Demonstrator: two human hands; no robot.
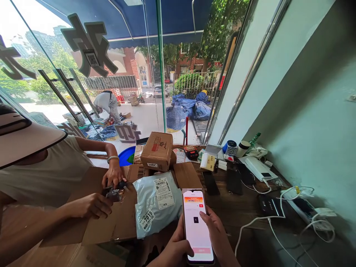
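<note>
A smartphone (pixel 198 237) with a lit, mostly white screen is held upright low in the middle of the view. My left hand (pixel 178 241) wraps its left edge, the thumb lying over the lower screen. Along the right edge my right hand (pixel 215 230) also grips it, with the thumb over the upper part of the screen. Just left of the phone lies a pale blue plastic mailing bag (pixel 147 196) with printed labels, on an open cardboard box (pixel 97 230). Behind the bag sits a taped brown carton (pixel 157 150).
At left, a person in a visor (pixel 30 137) handles a small dark item in clear wrapping (pixel 115 194). Dark phones (pixel 210 183), a white power bank (pixel 258 168) and white cables (pixel 250 224) lie on the wooden table (pixel 236 211). Glass doors (pixel 133 92) stand beyond.
</note>
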